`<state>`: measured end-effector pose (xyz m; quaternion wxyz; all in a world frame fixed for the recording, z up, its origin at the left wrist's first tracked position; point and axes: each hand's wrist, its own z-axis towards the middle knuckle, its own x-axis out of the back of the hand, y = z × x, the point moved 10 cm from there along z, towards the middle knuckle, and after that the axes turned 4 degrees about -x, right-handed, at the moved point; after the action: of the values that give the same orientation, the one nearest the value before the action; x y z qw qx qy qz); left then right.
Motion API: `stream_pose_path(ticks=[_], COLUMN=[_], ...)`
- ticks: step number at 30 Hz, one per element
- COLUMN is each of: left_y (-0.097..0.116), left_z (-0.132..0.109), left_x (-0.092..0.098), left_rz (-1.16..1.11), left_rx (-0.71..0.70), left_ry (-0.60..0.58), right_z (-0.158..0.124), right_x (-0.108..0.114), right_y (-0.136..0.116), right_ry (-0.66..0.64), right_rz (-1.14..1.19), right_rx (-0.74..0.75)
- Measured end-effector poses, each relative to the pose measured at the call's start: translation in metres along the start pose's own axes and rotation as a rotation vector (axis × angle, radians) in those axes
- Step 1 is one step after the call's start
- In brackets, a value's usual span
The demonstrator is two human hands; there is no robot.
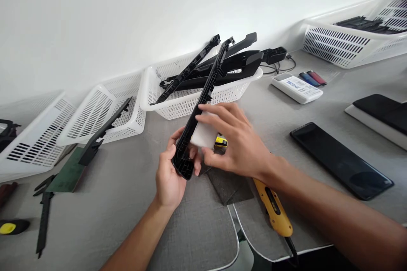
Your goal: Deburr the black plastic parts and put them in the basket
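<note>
My left hand (170, 178) is closed around the lower end of a long black plastic trim piece (205, 93), which slants up and away to the right. Its ribbed inner side faces me. Between the thumb and fingers of my right hand (235, 139) is a white block (205, 132), perhaps a sponge, held against the edge of the trim piece. Below my right hand lies a yellow corded power tool (275, 211) beside a dark flat sheet (230, 186). A small yellow and black item (221, 142) is partly hidden behind the right hand.
Behind, a white basket (178, 110) holds several black trim parts. More white baskets stand left (38, 144) and right (337, 46). A black phone (341, 159), a white device (297, 88) and two lighters (313, 78) lie right. A green sheet (66, 173) lies left.
</note>
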<state>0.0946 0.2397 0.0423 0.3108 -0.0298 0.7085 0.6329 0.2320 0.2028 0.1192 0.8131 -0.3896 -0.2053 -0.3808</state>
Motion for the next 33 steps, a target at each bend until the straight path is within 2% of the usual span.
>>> stream_pose_path(ticks=[2, 7, 12, 15, 17, 19, 21, 26, 33], left_y=[0.003, 0.005, 0.014, 0.019, 0.019, 0.015, 0.007, -0.01, -0.011], left_z=[0.001, 0.001, 0.001, 0.002, 0.002, 0.002, 0.001, -0.001, -0.002], left_x=[0.002, 0.002, 0.006, 0.006, 0.005, 0.003, 0.001, 0.007, 0.018], left_rz=[-0.017, -0.037, -0.021, 0.022, 0.037, 0.04, 0.053, 0.037, -0.104], left_rx=[-0.013, -0.016, -0.087, -0.112, -0.111, -0.09, -0.046, 0.062, 0.16], left_ry=[0.021, 0.018, 0.08, 0.089, 0.087, 0.067, 0.035, 0.048, 0.139], right_z=[0.0, 0.0, -0.003, -0.001, 0.001, 0.002, 0.002, -0.002, -0.015], right_x=[-0.003, 0.002, -0.01, -0.002, 0.008, 0.017, 0.019, 0.004, -0.017], right_y=[-0.002, 0.006, 0.003, 0.017, 0.02, 0.014, 0.005, -0.013, -0.051], right_ry=[-0.023, 0.057, -0.05, -0.001, 0.068, 0.133, 0.146, 0.049, -0.131], right_rz=[-0.019, -0.09, -0.057, -0.132, -0.092, 0.007, 0.082, 0.141, 0.137], right_rx=[0.008, -0.089, -0.012, -0.069, -0.079, -0.045, -0.001, 0.077, 0.325])
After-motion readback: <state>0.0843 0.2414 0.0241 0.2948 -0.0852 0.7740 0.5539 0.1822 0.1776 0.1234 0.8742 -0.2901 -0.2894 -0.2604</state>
